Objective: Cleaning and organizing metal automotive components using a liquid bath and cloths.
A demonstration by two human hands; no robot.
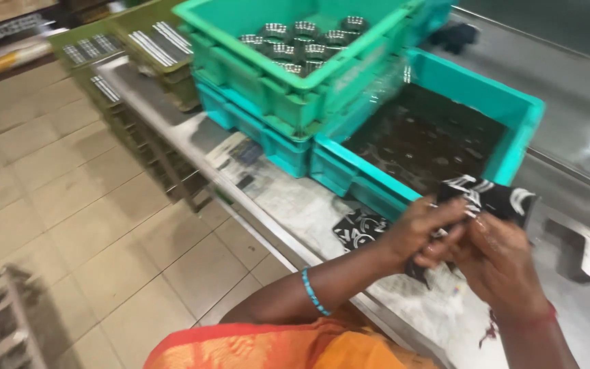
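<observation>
While both hands point(466, 249) grip a patterned cloth point(489, 195), teal crates point(349, 174) crowd beyond.

Cloth point(489, 195), right of centre: black with a white pattern. Second cloth piece point(360, 229), centre: same black-and-white pattern. Upper crate point(274, 82), top centre: green. Lower crate point(431, 137), centre right: turquoise, dark interior. Olive trays point(151, 41), upper left: white striped labels. Bangle point(312, 292), lower centre: light blue. Garment point(274, 348), bottom edge: orange. Floor tiles point(69, 178), left: beige. Bench point(568, 102), right: grey.
</observation>
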